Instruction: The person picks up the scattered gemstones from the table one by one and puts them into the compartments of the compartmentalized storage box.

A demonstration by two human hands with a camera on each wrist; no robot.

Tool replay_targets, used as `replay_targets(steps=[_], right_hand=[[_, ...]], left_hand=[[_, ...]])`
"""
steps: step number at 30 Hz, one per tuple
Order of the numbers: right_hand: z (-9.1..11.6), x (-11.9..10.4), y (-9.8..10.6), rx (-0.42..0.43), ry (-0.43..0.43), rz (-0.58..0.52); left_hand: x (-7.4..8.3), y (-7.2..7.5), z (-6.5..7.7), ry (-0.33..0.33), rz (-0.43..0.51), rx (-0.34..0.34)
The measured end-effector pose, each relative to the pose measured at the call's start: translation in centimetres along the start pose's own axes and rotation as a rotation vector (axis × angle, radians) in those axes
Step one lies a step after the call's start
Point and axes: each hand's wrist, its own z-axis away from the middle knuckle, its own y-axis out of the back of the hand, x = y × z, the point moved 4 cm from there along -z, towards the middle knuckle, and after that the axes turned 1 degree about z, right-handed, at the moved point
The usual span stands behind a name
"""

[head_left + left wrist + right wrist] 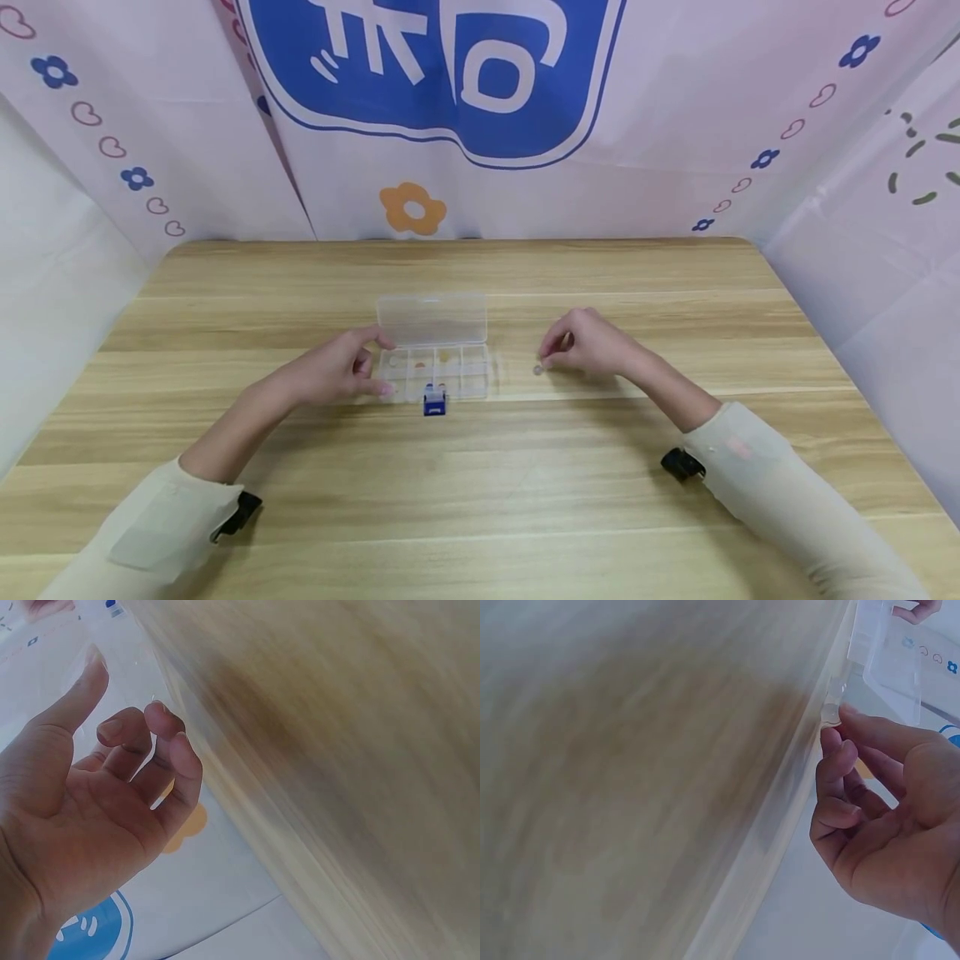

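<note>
A clear plastic compartment box (474,385) lies on the table with its lid (432,322) raised at the back. Small coloured pieces show in some of its compartments. My left hand (330,371) holds the box's left end, index finger at the back corner and thumb at the front one. To the right of the box, my right hand (588,343) pinches a small clear round piece (537,369) between thumb and index finger, low over the wood. That piece shows at the fingertips in the right wrist view too, its exact kind too small to make out.
A blue latch (434,406) juts from the box's front edge. The wood-grain table (480,492) runs back to a printed cloth (645,183) hanging behind it. White cloth also hangs at both sides.
</note>
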Motion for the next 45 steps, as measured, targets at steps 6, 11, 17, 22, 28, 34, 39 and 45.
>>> replay_targets(steps=[6, 11, 17, 22, 28, 34, 39, 45], right_hand=[[0.05, -0.08, 0.08, -0.010, -0.005, 0.010], [0.09, -0.20, 0.18, -0.014, -0.020, 0.024], [0.09, -0.26, 0.39, 0.004, -0.030, 0.028], [0.15, -0.34, 0.46, 0.007, -0.030, -0.031], [0.04, -0.37, 0.31, 0.008, -0.035, -0.102], [-0.06, -0.56, 0.22, -0.002, -0.057, -0.140], [-0.17, -0.65, 0.25, 0.001, -0.043, -0.155], [-0.36, -0.75, 0.35, 0.019, -0.025, -0.144]], left_hand=[[0.22, 0.01, 0.15, 0.007, 0.006, -0.004], [0.15, 0.07, 0.09, 0.006, 0.001, -0.003], [0.07, 0.08, -0.01, -0.002, 0.000, -0.001], [-0.05, 0.05, -0.07, -0.002, -0.005, 0.005], [-0.15, -0.02, -0.03, -0.001, -0.003, 0.004], [-0.06, -0.13, 0.02, -0.003, 0.007, 0.000], [0.00, -0.10, 0.05, -0.003, 0.008, -0.001], [0.04, -0.05, 0.00, -0.002, 0.009, -0.004]])
